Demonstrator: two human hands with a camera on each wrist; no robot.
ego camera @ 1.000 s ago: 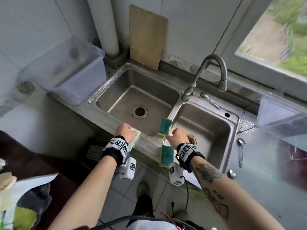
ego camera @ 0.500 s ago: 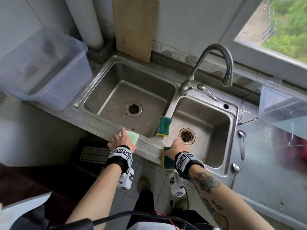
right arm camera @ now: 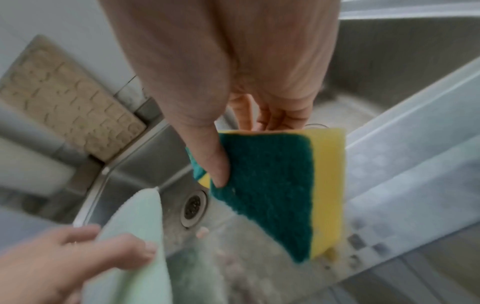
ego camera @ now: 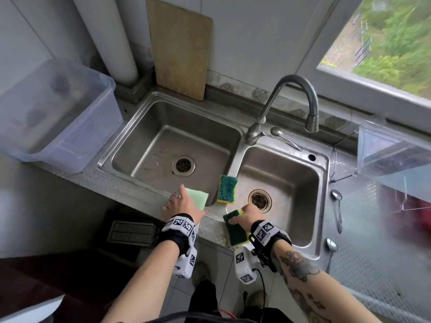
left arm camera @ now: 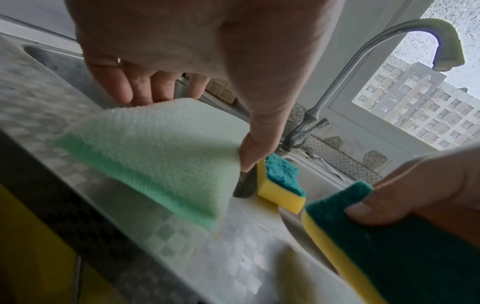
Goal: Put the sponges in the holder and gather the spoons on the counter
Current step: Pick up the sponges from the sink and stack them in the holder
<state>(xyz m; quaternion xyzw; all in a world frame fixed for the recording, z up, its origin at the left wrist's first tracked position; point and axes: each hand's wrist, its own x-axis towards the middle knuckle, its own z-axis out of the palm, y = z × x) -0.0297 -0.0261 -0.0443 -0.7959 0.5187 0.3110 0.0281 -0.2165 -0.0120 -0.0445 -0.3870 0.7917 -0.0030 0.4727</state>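
My left hand (ego camera: 183, 205) pinches a pale green sponge (ego camera: 197, 197) at the front rim of the left basin; in the left wrist view the thumb (left arm camera: 255, 148) and fingers hold this pale sponge (left arm camera: 161, 148) just above the counter. My right hand (ego camera: 246, 215) grips a green-and-yellow sponge (ego camera: 236, 230) over the sink's front rim, thumb on its dark scouring side (right arm camera: 270, 185). A third green-and-yellow sponge (ego camera: 227, 188) lies on the divider between the basins. Two spoons (ego camera: 337, 207) (ego camera: 331, 244) lie on the counter right of the sink.
The double steel sink (ego camera: 324, 159) has a tall faucet (ego camera: 300, 99) at the back. A clear plastic box (ego camera: 394, 152) stands at the back right, a translucent tub (ego camera: 58, 117) to the left. A wooden board (ego camera: 180, 47) leans on the wall.
My right hand has moved from near the divider sponge to the front sponge and taken it up off the rim. My left hand has stayed on the pale sponge and raised it slightly.
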